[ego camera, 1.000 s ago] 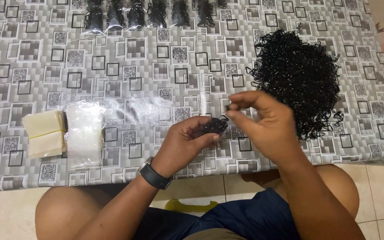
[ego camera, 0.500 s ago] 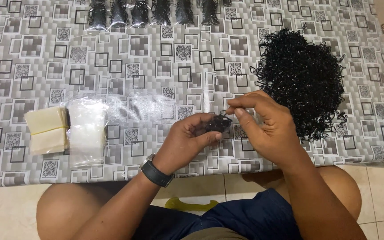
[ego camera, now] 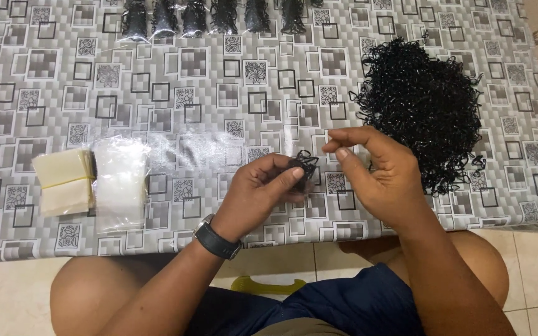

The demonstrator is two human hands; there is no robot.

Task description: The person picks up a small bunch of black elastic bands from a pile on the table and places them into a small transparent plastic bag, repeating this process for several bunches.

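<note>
Black elastic bands, a small bunch (ego camera: 303, 167), sit pinched in the left hand (ego camera: 263, 190), fingers closed narrowly around them just above the patterned tablecloth (ego camera: 219, 106). The right hand (ego camera: 378, 174) hovers just beside it, thumb and forefinger pressed together; whether they grip a single band I cannot tell. A big loose pile of black bands (ego camera: 424, 106) lies beyond the right hand, nearer to it than to the left. Farther left lie a stack of clear bags (ego camera: 119, 183) and cream cards (ego camera: 63, 180). Filled packets (ego camera: 219, 15) line the far edge.

Clear bags (ego camera: 121, 180), far-edge filled packets (ego camera: 210, 15)
</note>
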